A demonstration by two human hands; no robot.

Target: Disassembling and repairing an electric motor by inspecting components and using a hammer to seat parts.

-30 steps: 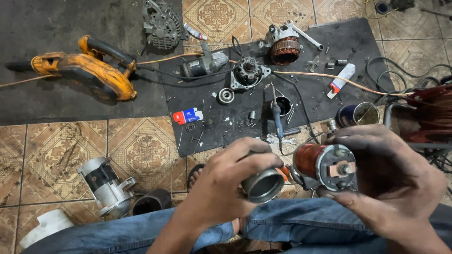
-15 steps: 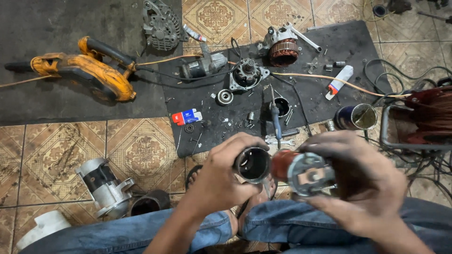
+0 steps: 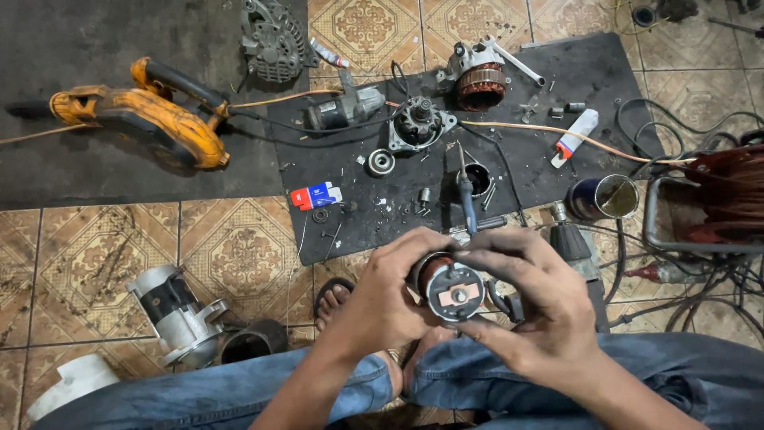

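both hands hold one part above the knees in blue jeans (image 3: 239,390): a round grey metal motor assembly with a copper-coloured winding and a dark end plate (image 3: 447,288). the left hand (image 3: 382,299) is clamped around its body from the side, apparently steadying it. the right hand (image 3: 541,306) closes fingers over the top and far side, so the end plate faces the camera for inspection. left of the assembly, on the patterned tiles, lies a silver starter housing (image 3: 177,312). beyond the assembly, a black rubber mat (image 3: 398,207) keeps small parts together: a blue-handled screwdriver (image 3: 465,187), a red-and-blue packet (image 3: 315,195), a copper-wound stator (image 3: 480,78). far left of the assembly rests an orange power tool (image 3: 143,119).
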